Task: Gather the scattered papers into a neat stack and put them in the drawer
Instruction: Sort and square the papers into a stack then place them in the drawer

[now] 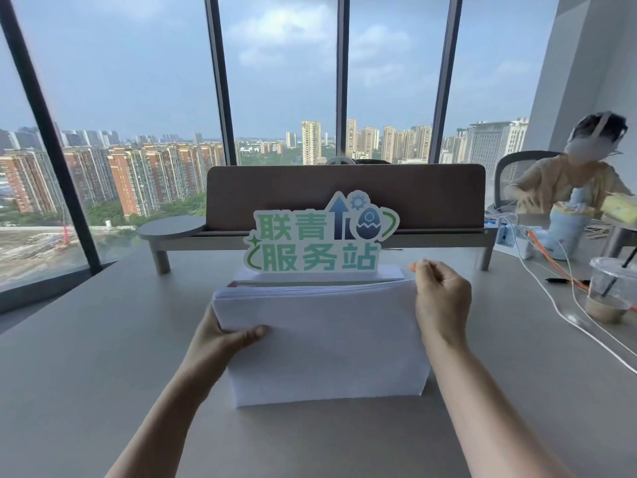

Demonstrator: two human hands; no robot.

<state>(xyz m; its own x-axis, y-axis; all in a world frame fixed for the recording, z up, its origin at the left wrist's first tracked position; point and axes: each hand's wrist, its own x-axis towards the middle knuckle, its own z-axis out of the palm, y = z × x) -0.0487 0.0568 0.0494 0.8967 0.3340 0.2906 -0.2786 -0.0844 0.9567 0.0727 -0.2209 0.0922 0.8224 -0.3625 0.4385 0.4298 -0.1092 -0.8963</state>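
Note:
A thick stack of white papers [324, 343] stands upright on its long edge on the grey table [86, 357], in the middle of the view. My left hand [220, 339] grips the stack's left side, thumb across the front sheet. My right hand [441, 301] holds the upper right corner, fingers curled over the top edge. The sheets' top edges look roughly level. No drawer is in view.
A green and white cut-out sign [320, 236] stands just behind the stack, before a low shelf with a brown screen [344, 198]. At right are white cables [565, 312], a plastic drink cup [610, 291], a pen, and a seated person [572, 188].

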